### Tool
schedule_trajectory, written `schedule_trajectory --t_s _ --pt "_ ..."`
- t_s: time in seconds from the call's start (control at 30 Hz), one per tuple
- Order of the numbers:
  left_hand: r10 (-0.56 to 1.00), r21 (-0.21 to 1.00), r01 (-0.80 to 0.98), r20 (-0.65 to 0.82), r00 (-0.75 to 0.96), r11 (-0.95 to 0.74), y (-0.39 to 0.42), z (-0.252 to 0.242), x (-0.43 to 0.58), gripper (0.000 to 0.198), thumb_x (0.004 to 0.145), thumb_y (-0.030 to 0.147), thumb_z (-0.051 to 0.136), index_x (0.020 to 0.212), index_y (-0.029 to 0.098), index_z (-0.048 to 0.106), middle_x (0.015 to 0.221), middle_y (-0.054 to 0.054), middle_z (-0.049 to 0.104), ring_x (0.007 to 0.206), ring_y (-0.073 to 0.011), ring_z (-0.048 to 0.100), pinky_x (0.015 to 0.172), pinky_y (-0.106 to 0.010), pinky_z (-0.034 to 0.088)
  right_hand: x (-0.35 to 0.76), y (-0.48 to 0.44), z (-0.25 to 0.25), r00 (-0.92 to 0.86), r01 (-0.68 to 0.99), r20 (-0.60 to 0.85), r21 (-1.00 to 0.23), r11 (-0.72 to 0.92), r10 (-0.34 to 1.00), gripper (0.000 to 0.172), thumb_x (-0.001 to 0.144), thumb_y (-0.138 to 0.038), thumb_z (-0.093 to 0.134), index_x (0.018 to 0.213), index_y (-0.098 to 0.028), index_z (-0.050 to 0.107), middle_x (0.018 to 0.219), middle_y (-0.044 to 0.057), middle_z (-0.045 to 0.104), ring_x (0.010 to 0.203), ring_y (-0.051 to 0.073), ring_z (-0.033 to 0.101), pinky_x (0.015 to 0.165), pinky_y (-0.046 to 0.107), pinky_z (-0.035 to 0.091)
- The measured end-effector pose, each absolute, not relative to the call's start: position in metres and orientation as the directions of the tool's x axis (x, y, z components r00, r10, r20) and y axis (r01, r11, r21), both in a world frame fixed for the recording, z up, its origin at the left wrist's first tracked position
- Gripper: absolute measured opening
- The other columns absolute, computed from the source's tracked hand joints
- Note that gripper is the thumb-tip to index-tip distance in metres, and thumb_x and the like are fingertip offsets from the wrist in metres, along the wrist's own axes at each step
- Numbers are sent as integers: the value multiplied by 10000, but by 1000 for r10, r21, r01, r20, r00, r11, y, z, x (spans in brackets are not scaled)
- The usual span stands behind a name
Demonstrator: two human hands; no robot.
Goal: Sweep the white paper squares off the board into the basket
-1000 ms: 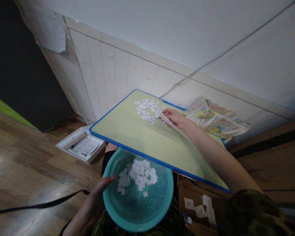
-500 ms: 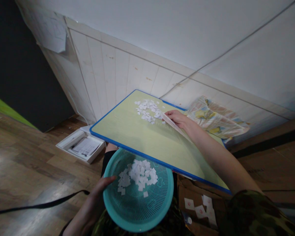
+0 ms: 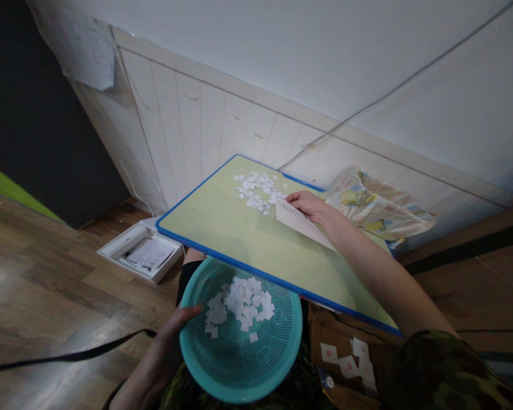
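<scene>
A turquoise plastic colander (image 3: 239, 367), round and finely slotted, is sitting below the table's near edge, and thin, matte white paper squares (image 3: 244, 300) are overlapping inside it. The left hand (image 3: 173, 329) is gripping its rim, thumb lapping over the edge. To the right, a brown cardboard box (image 3: 330, 323) is holding flat white cards (image 3: 348, 367) bearing small red marks, too small to read.

Above the colander, a smooth yellow-green tabletop (image 3: 209, 225) with a raised blue edge is reaching toward the wall. Over it, the right hand (image 3: 304, 205) is pinching a stiff, pale paper strip (image 3: 302, 224), which is showing a row of short, dark, slanted marks. Just beside the strip's tip, small white paper pieces (image 3: 255, 188) are lying in a loose ring. Beyond the right wrist, a crumpled, fruit-printed cloth (image 3: 374, 208) is spreading against white wall panelling (image 3: 214, 125).
</scene>
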State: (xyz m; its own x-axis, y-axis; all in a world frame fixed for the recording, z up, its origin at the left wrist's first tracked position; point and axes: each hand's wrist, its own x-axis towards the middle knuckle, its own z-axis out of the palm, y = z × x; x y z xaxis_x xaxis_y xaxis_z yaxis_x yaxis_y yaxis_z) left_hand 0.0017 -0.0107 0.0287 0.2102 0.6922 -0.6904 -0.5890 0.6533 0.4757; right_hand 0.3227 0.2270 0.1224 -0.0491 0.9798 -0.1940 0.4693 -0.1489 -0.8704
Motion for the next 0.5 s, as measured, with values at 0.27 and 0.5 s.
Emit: schedule_trajectory --t_s 0.27,0.5 --pt "689 462 -594 -688 228 658 -10 32 2 695 767 239 669 1418 151 444 1081 -123 766 1030 -362 680 899 -485 531 325 233 115 -18 432 -195 -886 -169 981 212 557 -157 736 765 -136 699 706 27 698 555 107 582 540 212 450" --pt "690 469 -588 -688 225 659 -10 32 2 677 759 260 676 1394 141 474 1067 -122 770 1038 -365 675 892 -469 537 325 234 113 -71 472 -226 -866 -167 971 200 644 -297 723 761 -134 717 737 58 714 570 139 587 507 235 440"
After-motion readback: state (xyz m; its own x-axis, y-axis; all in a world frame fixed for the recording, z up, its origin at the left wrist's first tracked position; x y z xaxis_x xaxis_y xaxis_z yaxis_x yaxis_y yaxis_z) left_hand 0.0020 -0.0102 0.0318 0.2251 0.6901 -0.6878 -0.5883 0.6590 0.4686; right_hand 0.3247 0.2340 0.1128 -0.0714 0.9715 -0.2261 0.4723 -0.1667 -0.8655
